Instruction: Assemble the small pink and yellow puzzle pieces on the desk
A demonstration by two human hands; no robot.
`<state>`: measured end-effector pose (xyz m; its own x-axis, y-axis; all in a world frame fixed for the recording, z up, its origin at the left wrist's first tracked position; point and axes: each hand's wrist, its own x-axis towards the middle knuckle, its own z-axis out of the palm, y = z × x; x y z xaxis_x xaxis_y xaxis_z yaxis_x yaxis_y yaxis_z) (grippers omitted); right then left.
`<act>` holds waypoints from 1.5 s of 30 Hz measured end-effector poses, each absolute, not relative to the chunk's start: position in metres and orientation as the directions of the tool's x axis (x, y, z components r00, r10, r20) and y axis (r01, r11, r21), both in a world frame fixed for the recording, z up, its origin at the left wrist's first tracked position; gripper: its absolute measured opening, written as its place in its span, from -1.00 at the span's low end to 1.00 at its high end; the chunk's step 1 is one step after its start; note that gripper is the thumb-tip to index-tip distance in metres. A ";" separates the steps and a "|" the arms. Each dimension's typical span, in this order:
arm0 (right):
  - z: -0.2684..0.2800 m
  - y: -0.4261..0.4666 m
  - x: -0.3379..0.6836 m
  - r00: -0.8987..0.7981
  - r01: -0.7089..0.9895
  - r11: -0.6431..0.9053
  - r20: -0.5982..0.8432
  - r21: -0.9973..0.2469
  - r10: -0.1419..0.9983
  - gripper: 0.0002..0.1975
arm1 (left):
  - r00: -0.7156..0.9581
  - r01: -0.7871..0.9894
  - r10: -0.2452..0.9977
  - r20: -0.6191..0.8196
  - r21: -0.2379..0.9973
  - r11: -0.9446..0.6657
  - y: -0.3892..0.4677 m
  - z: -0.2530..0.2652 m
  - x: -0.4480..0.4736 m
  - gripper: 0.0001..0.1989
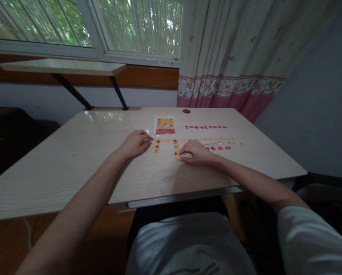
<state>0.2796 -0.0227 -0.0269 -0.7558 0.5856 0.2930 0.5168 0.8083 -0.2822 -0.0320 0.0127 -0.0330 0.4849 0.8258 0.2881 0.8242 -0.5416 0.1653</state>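
A partly joined jigsaw puzzle (156, 146) lies flat on the desk, its yellow pieces with dark red marks forming a top edge and two sides. My left hand (135, 144) rests beside its upper left corner, fingers loosely curved and slightly apart, with nothing visible in them. At the lower end of the right side, my right hand (196, 152) has thumb and forefinger around a small yellow puzzle piece (177, 156). Behind the puzzle lies a picture card (165, 125) of a white animal on yellow and red. My right hand hides part of the loose pieces beside it.
Rows of loose puzzle pieces lie to the right: a red row (206, 127) farther back, then yellow and white pieces, and more red pieces (221, 148) nearer. The desk (73, 164) has a cable hole (186, 111) and a raised shelf (64, 67) at the back left.
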 end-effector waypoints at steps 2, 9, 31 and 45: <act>-0.027 -0.022 0.280 -0.756 0.518 0.807 0.289 -0.284 0.587 -0.80 | 0.482 0.821 0.828 0.286 0.184 -0.541 0.013 -0.034 -0.033 -0.62; -0.030 -0.021 0.281 -0.783 0.476 0.834 0.297 -0.280 0.547 -0.80 | 0.509 0.817 0.823 0.253 0.159 -0.555 0.013 -0.036 -0.033 -0.59; -0.039 -0.017 0.281 -0.783 0.440 0.853 0.345 -0.279 0.517 -0.82 | 0.520 0.816 0.833 0.189 0.179 -0.550 0.012 -0.038 -0.032 -0.53; -0.033 -0.018 0.281 -0.816 0.417 0.884 0.342 -0.210 0.466 -0.81 | 0.531 0.810 0.829 0.177 0.183 -0.558 0.011 -0.037 -0.033 -0.53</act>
<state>0.2811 -0.0176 -0.0335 -0.8160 0.4663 0.3417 0.4173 0.8842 -0.2099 -0.0328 0.0113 -0.0366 0.5310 0.8287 0.1768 0.8096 -0.5578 0.1827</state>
